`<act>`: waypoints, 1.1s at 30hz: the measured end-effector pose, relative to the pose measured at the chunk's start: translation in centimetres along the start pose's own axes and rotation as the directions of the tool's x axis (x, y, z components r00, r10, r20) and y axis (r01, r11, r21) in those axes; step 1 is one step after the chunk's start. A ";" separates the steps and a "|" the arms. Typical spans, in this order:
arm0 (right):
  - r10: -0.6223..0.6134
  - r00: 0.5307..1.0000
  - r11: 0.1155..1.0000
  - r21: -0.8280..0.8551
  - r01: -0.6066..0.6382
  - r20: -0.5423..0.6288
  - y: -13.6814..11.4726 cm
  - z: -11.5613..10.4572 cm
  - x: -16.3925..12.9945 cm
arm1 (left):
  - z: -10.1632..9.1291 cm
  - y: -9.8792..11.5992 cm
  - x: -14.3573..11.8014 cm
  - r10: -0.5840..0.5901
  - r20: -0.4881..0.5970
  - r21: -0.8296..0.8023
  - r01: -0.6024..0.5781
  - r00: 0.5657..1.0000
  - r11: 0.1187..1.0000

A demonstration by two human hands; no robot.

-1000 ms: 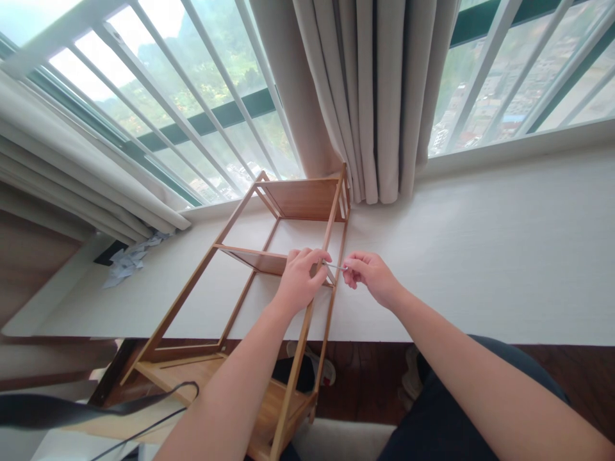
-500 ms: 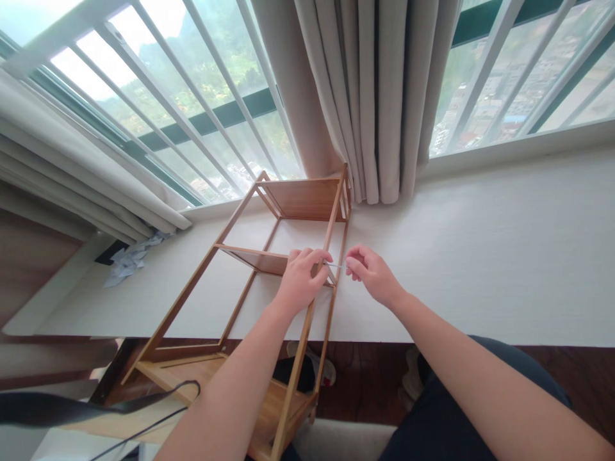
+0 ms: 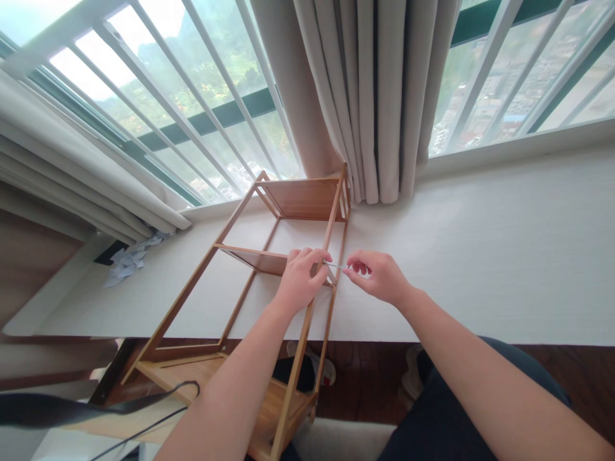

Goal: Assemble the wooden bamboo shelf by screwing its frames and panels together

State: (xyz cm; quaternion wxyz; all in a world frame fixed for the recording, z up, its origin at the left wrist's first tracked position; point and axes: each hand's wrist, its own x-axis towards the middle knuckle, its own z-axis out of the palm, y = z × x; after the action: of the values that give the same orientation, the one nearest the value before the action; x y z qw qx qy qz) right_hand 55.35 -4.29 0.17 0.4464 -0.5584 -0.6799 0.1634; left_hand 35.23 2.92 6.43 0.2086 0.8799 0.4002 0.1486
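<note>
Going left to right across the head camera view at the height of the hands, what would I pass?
Crumpled white paper → light wooden shelf rack → left hand gripping its upright → thin metal tool → right hand pinching the tool → bare white ledge.

Left hand (image 3: 298,280) gripping wooden rack (image 3: 269,256), right hand (image 3: 379,276) pinching thin metal tool (image 3: 336,266)
</note>
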 end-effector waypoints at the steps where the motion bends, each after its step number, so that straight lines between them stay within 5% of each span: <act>1: 0.003 1.000 1.000 0.005 -0.003 -0.006 0.1 0.1 0.0 | 0.0 0.0 0.0 0.002 0.000 0.000 -0.002 1.000 1.000; 8: 0.116 0.993 0.978 0.175 -0.117 0.014 -0.2 0.5 -0.1 | 0.0 -0.1 0.0 0.003 -0.001 0.001 -0.003 1.000 1.000; 14: 0.298 0.951 0.875 0.376 -0.306 0.082 -1.0 0.5 0.1 | 0.0 -0.1 0.0 0.005 -0.008 0.004 -0.005 1.000 1.000; 21: 0.447 0.870 0.641 0.605 -0.473 0.206 -1.0 1.0 0.3 | 0.0 0.1 0.0 -0.004 -0.003 0.005 0.004 1.000 1.000; 28: 0.462 0.759 0.129 0.812 -0.569 0.458 -1.3 1.9 0.5 | 0.2 -0.1 0.0 0.004 -0.006 0.016 -0.004 1.000 1.000; 30: 0.465 0.749 0.098 0.814 -0.573 0.472 -1.4 2.0 0.5 | 0.2 -0.1 0.0 0.012 -0.011 0.022 -0.012 1.000 1.000; 33: 0.464 0.764 0.170 0.802 -0.573 0.447 -1.3 2.0 0.5 | 0.2 -0.2 0.0 0.018 -0.013 0.024 -0.017 1.000 1.000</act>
State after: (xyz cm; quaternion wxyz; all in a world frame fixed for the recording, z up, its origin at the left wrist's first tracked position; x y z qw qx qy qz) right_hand 53.00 -3.68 0.19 0.5572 -0.4048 -0.2620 0.6761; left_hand 35.22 2.99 6.22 0.1944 0.8848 0.3955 0.1513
